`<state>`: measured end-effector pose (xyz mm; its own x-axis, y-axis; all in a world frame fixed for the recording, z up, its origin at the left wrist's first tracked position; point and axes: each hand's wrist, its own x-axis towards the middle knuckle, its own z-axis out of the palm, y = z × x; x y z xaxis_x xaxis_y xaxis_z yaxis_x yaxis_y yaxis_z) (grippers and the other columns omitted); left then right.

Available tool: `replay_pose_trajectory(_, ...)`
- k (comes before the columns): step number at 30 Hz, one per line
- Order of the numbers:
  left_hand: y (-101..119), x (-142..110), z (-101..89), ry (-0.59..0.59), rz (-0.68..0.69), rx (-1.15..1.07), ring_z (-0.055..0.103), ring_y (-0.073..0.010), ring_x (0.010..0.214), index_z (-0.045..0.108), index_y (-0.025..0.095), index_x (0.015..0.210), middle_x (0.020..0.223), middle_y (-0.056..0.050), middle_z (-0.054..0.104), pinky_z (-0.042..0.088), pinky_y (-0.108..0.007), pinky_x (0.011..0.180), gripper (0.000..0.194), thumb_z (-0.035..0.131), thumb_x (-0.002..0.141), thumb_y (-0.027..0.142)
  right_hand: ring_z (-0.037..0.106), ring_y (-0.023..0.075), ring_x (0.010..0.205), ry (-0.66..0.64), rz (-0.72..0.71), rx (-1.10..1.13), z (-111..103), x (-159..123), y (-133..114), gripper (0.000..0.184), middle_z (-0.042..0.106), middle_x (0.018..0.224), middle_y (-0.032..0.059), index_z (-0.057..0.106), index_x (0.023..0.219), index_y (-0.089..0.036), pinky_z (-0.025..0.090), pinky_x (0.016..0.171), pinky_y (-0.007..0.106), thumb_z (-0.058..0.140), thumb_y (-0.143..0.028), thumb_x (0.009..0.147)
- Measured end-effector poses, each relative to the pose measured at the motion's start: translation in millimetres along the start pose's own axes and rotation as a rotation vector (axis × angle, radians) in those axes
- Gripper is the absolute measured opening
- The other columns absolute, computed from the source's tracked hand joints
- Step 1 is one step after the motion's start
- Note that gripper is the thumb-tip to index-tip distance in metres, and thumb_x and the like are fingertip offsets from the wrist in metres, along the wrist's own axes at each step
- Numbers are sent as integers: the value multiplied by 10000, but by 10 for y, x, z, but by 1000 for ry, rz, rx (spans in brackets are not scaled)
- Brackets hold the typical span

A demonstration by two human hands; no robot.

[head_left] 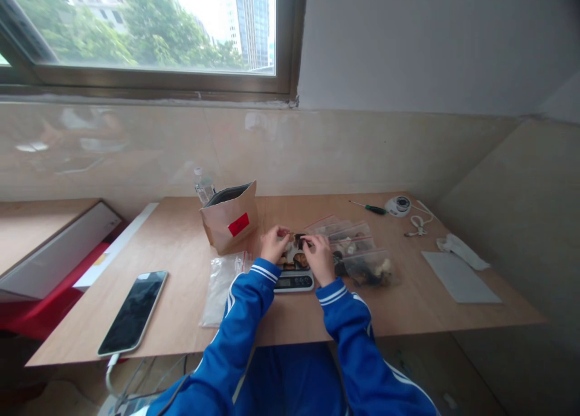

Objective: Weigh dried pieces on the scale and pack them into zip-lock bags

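Observation:
A small digital kitchen scale [294,281] lies in front of me, its dark display facing my body. Brown and tan pieces that look like dried mushrooms [300,260] rest on its platform. Above them, my left hand [274,244] is closed in a pinch at the far left side; what its fingertips hold is too small to make out. My right hand [321,259] pinches from the right at a dark brown dried mushroom piece [299,240] between the two hands. Zip bags [362,260] with dark and pale dried pieces lie just right of the right hand.
A brown paper bag [231,220] with a red label stands open at left, a water bottle [203,186] behind it. Clear plastic bags [223,289] lie before it. Farther left is a charging phone [133,313]. A screwdriver [374,209], dome camera [399,206] and white sheet [460,277] lie right.

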<state>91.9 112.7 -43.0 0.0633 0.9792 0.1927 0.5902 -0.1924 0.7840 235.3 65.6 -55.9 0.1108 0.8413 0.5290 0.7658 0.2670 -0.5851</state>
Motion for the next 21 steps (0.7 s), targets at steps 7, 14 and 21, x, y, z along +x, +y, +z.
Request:
replay_pose_trajectory(7,-87,24,-364,127,24,-228,632,-159,785,632,143,894,878,-70,687,495,-288,747,211,544,766,286,564,220,951,-94,-14,73,129,12,91,246,633,974,76,663,967,-202,444,877,379,449,-195,846)
replay_pose_trajectory(14,-175,-174,-636,218,-55,-346,639,-182,837,642,149,863,888,-69,690,494,-336,823,232,609,722,329,526,235,1132,-130,-57,70,260,95,449,360,606,1175,131,601,1129,-151,397,998,430,334,-284,928)
replay_pose_trajectory(21,-106,-836,-652,347,-83,-322,630,-173,845,636,173,899,914,-56,670,514,-319,776,231,579,781,363,520,247,1158,-168,-65,51,283,10,487,380,596,1211,143,566,1185,-153,399,998,468,331,-316,936)
